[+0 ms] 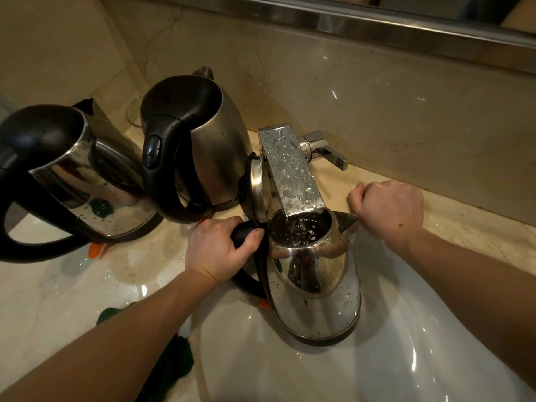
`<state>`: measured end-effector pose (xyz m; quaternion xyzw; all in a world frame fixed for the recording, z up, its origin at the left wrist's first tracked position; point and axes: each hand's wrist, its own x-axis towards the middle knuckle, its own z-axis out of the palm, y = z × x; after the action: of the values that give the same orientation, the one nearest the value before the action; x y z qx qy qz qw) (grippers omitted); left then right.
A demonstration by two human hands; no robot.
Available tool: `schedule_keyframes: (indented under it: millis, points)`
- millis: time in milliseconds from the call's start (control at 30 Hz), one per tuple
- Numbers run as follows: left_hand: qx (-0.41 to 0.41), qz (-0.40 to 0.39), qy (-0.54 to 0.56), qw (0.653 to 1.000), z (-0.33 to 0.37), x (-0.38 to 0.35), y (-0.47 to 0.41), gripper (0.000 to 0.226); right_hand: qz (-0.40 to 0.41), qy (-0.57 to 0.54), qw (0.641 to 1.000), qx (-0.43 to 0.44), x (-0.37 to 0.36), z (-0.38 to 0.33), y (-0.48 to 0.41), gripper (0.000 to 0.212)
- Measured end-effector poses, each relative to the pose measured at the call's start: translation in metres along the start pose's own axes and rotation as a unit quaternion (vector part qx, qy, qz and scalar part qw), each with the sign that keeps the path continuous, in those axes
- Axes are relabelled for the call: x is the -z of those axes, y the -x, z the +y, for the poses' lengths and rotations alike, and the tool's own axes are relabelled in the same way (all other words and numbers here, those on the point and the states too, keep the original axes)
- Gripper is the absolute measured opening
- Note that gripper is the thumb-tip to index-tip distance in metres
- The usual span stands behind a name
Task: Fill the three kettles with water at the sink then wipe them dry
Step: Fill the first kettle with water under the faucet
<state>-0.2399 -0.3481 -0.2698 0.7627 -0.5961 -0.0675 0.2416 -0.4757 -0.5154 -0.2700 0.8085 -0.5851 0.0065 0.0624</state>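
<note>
the left hand [220, 250] is clamping round the black handle of the open kettle [316, 285], held in the sink [406, 358] under the running tap [293, 172]. the right hand [388, 207] is resting as a fist, apparently holding nothing. left running, the water could be overflowing soon. a second kettle [208, 134] and a third kettle [87, 175] are standing on the wet beige counter [58, 285], below a marble wall.

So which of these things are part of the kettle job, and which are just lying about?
In the job: kettle being filled, gripped by the left hand; tap; sink; middle kettle; left kettle; green cloth for wiping.
Lying about: what looks like a glass behind the kettles; mirror frame. The right hand is fisted beside the filling kettle's spout.
</note>
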Motion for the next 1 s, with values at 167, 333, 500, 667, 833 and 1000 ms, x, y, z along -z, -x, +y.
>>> schedule_keyframes:
  millis: [167, 333, 500, 667, 833, 1000]
  points:
    - [0.000, 0.001, -0.001, 1.000, -0.0005, -0.0005, 0.0001, 0.067, 0.003, 0.003, 1.000, 0.002, -0.0009, 0.0004, 0.0005, 0.054]
    - [-0.002, 0.000, 0.000, 1.000, -0.0004, -0.0004, -0.0003, 0.066, 0.008, 0.004, 1.000, 0.005, -0.0015, 0.0005, 0.0006, 0.054]
    - [-0.002, 0.002, -0.001, 1.000, -0.0007, -0.0005, -0.0002, 0.066, 0.011, 0.008, 1.000, 0.006, -0.0016, 0.0009, 0.0007, 0.050]
    - [-0.006, 0.008, -0.005, 1.000, 0.0012, 0.0011, -0.0004, 0.064, 0.009, 0.007, 1.000, 0.006, -0.0009, 0.0009, 0.0003, 0.049]
    - [-0.009, 0.002, -0.002, 1.000, 0.0007, 0.0012, -0.0002, 0.065, 0.004, -0.002, 1.000, 0.005, -0.0012, 0.0010, 0.0002, 0.051]
    - [-0.008, 0.008, -0.010, 1.000, 0.0024, 0.0024, 0.0002, 0.065, 0.005, -0.008, 1.000, 0.004, -0.0027, 0.0013, -0.0003, 0.051]
